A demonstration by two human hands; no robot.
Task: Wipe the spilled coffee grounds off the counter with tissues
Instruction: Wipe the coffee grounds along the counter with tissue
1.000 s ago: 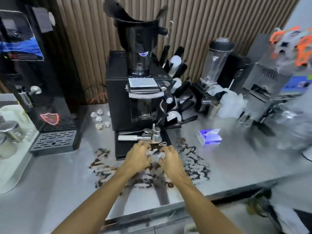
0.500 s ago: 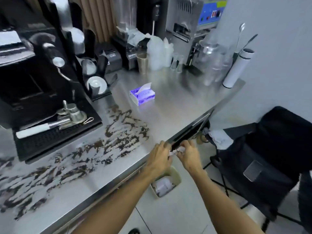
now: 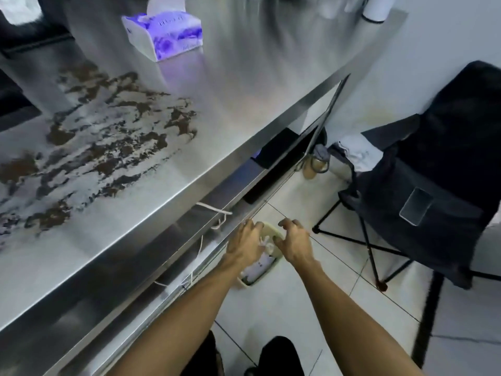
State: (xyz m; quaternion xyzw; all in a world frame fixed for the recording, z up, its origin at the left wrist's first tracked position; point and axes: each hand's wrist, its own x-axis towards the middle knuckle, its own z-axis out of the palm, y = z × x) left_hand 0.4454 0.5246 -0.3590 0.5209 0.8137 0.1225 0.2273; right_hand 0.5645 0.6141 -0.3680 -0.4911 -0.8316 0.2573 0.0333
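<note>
Head view looks down on both hands held low over a small bin [image 3: 271, 229] on the floor, likely so the used tissue [image 3: 264, 242] drops in. The left hand [image 3: 244, 242] and right hand [image 3: 294, 240] have loosely spread fingers and grip nothing, with the tissue between them. Coffee grounds [image 3: 108, 147] cover the worktop [image 3: 217, 118] up and left of the hands, and the tissue box [image 3: 165, 33] sits beyond.

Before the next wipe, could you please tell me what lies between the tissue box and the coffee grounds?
Only bare counter, as the head view shows.
</note>
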